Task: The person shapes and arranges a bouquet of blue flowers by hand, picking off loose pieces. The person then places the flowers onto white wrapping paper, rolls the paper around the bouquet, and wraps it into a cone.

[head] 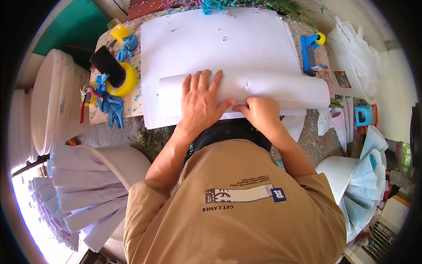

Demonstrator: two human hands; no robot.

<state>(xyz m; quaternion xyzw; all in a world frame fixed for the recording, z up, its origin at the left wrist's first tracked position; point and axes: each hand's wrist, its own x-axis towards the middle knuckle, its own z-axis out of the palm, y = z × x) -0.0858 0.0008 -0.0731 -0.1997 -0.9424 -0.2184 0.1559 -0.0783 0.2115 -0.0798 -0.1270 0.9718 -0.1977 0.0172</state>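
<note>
A white paper roll (286, 87) lies crosswise near the table's front edge, on a stack of flat white paper sheets (214, 43). My left hand (201, 102) rests flat on the roll's left half, fingers stretched over its top and thumb along the near edge. At that same edge, right of the left thumb, my right hand (262, 110) has curled fingers and grips the paper. Both thumbs point at each other, almost touching. Green stems (336, 104) show at the roll's right end; the inside of the roll is hidden.
On the table's left are a black phone (107, 66), a yellow tape roll (127, 82), blue gloves (113, 109) and red-handled pruning shears (86, 95). A blue tape dispenser (308, 56) stands right; dyed flowers (217, 5) lie behind. Buckets of paper-wrapped bundles (89, 188) flank me.
</note>
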